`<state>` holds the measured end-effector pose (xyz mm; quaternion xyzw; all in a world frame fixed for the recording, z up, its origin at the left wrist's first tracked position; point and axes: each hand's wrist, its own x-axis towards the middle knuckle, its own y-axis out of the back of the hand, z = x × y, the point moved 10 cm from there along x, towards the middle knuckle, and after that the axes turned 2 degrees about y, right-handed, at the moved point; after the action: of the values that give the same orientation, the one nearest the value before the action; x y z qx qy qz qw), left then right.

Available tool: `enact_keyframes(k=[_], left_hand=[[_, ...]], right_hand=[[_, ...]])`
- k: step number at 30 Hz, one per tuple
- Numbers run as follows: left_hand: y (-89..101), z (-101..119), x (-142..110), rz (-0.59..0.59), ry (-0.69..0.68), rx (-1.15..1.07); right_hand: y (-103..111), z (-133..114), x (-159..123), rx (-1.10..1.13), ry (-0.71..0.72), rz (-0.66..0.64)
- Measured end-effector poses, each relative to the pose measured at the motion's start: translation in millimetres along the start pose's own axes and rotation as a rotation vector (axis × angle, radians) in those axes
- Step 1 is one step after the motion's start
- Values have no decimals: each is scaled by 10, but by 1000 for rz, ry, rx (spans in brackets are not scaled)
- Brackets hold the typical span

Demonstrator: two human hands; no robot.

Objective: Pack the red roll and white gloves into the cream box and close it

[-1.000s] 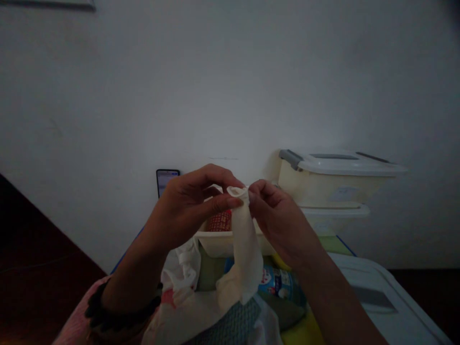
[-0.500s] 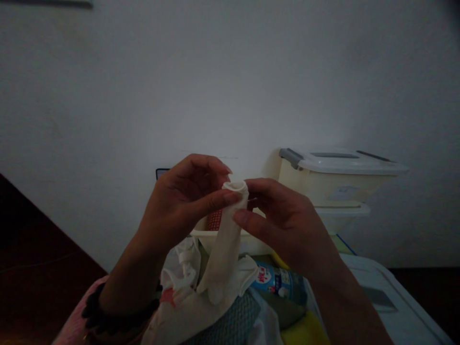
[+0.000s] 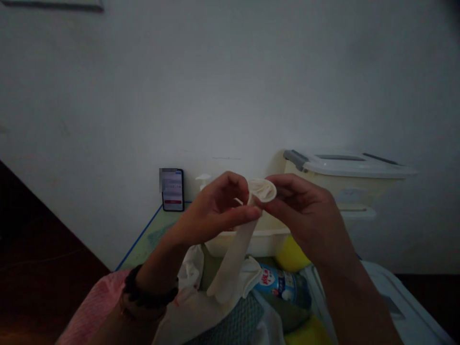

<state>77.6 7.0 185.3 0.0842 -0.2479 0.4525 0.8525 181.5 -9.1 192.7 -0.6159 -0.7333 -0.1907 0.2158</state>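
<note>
Between my hands is the open upper end of a white cloth tube, shaped like a sleeve or a stocking leg. My left hand pinches its left edge, thumb in front and fingers behind. On the opposite side, my right hand grips the rim between thumb and fingers. The rim is stretched into an oval with folds inside. Below, the tube hangs down onto a heap of white cloth. A blue-labelled bottle lies just right of the heap.
A phone leans on the wall at the left. Behind my hands stands a cream bin, with a white pump top nearby. Lidded storage boxes are stacked at the right. Yellow items and a blue-green woven cloth lie close by.
The tube's end has gone from narrow and bunched to spread wide open. Both hands have shifted slightly right, and the phone shows fully again as my left hand moved off it.
</note>
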Motion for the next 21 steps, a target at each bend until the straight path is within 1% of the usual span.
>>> enact_keyframes(k=[2, 4, 10, 14, 17, 21], left_hand=[[-43, -166, 9, -45, 98, 56], [-55, -232, 13, -60, 129, 93], [24, -151, 24, -14, 75, 176], [80, -157, 12, -7, 107, 192], [68, -221, -6, -41, 180, 167], [-26, -272, -35, -125, 240, 76]], right_hand=[[81, 10, 30, -18, 20, 53], [110, 39, 50, -13, 23, 69], [69, 114, 67, 6, 16, 49], [37, 132, 66, 33, 14, 46], [39, 130, 53, 64, 15, 65], [94, 93, 30, 89, 43, 126]])
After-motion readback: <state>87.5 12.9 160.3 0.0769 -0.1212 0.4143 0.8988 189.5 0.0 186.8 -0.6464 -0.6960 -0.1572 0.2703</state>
